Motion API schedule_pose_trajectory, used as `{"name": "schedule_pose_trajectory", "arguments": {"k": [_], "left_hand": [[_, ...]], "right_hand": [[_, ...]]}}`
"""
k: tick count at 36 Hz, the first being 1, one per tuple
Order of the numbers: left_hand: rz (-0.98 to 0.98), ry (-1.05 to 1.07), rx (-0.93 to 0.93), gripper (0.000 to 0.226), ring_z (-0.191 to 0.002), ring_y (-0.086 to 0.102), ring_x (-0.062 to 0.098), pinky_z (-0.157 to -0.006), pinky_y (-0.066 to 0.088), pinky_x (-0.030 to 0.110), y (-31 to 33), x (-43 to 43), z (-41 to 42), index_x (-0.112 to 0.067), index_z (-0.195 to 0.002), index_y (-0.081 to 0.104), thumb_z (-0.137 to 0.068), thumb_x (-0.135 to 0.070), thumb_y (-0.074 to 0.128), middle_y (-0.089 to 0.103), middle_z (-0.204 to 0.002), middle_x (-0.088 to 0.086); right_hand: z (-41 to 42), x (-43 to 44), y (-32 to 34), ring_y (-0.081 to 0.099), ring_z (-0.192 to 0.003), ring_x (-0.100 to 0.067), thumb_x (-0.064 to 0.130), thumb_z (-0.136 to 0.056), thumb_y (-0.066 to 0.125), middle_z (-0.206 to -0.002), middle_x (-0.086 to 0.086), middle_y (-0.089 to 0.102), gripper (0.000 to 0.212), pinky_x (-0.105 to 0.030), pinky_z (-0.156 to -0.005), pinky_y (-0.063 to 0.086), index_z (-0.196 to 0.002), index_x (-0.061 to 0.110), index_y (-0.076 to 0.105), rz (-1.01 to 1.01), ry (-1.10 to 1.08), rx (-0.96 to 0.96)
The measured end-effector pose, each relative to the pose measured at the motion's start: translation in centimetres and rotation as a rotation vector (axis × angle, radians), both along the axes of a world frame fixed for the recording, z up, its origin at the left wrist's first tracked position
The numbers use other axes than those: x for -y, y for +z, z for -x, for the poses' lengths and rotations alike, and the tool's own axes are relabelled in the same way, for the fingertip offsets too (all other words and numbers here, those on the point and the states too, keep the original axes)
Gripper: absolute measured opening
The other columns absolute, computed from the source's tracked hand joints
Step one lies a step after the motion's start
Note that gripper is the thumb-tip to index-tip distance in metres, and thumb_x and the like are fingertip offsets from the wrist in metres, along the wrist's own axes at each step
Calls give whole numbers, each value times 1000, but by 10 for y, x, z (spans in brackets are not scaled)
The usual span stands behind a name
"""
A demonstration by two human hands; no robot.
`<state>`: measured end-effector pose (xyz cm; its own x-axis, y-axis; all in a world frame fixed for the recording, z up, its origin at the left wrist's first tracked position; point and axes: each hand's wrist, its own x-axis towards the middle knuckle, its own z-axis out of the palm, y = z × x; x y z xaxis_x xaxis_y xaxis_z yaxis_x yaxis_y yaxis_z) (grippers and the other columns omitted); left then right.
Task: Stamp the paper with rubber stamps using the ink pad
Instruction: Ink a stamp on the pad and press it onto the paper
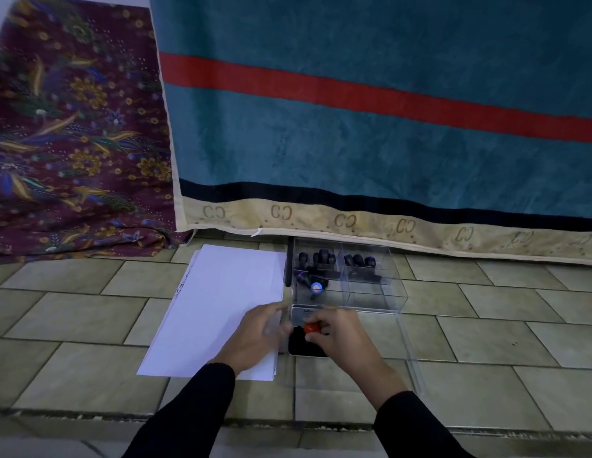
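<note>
While the right hand (337,328) pinches a red-knobbed stamp (312,327) over the ink pad (301,348), the left hand (258,328) rests open on white paper (222,292); a clear divided box (374,297) holds black stamps (324,259).

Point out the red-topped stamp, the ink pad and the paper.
red-topped stamp (310,327): head view, on its red knob.
ink pad (299,348): head view, on its dark inking surface.
paper (218,292): head view, on the bare middle of the top sheet.
</note>
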<state>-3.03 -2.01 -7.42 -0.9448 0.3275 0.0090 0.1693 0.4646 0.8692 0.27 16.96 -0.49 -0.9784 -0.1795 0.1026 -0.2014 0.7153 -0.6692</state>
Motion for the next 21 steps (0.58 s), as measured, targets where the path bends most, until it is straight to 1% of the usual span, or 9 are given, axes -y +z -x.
{"name": "schedule_pose_trajectory", "arguments": {"k": [2,5,9,12,14,16,17,19,21], "left_hand": [[-246,88,132,57,-122,47,-10,-102,32,23,8,4,2,-42,-124,55,-84,-76,34,59,-126,-26],[-561,235,228,45,-122,55,7,-105,33,30,12,12,14,-24,-123,57,-101,-47,25,68,-121,-8],[-957,413,313,35,-116,61,23,-104,40,36,9,23,20,-9,-112,59,-102,-29,32,65,-122,12],[-1156,477,356,30,-109,66,27,-98,46,39,4,28,17,-7,-108,61,-98,-26,39,67,-119,16],[-1239,511,320,30,-109,65,29,-98,46,39,7,31,16,-7,-108,60,-98,-25,39,67,-117,15],[-1200,536,232,27,-110,64,29,-99,45,39,12,36,15,-8,-107,60,-99,-24,39,68,-115,13],[-1104,540,164,25,-111,65,27,-99,45,38,15,41,13,-10,-106,61,-99,-23,40,70,-113,10],[-742,513,-15,19,-112,64,16,-98,44,33,15,53,8,-21,-103,64,-98,-21,46,71,-112,-1],[-259,465,-178,17,-115,58,6,-96,42,26,9,68,7,-33,-103,64,-96,-24,52,67,-115,-15]], "right_hand": [[-2,0,0,65,-93,-20,6,-75,73,-106,-7,69,28,-30,-86,54,-102,11,71,14,-10,11],[-3,1,-1,64,-94,-23,8,-77,72,-108,-10,67,29,-33,-87,54,-106,11,69,-3,-9,17],[-3,2,-1,64,-93,-21,7,-78,71,-106,-10,68,29,-31,-89,53,-107,10,68,-5,-12,7],[-3,2,-1,64,-94,-21,7,-78,71,-108,-10,67,30,-31,-90,53,-108,11,68,-3,-16,11],[-4,2,0,64,-95,-22,7,-79,70,-109,-10,66,30,-32,-90,53,-109,11,67,-6,-12,5],[-5,2,0,63,-95,-22,7,-80,70,-109,-10,66,30,-33,-90,53,-109,11,67,-13,-7,-10],[-5,3,0,63,-95,-21,8,-80,69,-109,-10,66,30,-34,-90,53,-110,11,67,-22,-2,-15],[-8,5,0,63,-95,-21,12,-81,69,-110,-10,65,30,-35,-89,52,-112,12,66,-49,6,-32],[-10,11,1,64,-94,-21,16,-81,70,-110,-9,65,31,-33,-89,53,-112,13,66,-27,4,-52]]}}
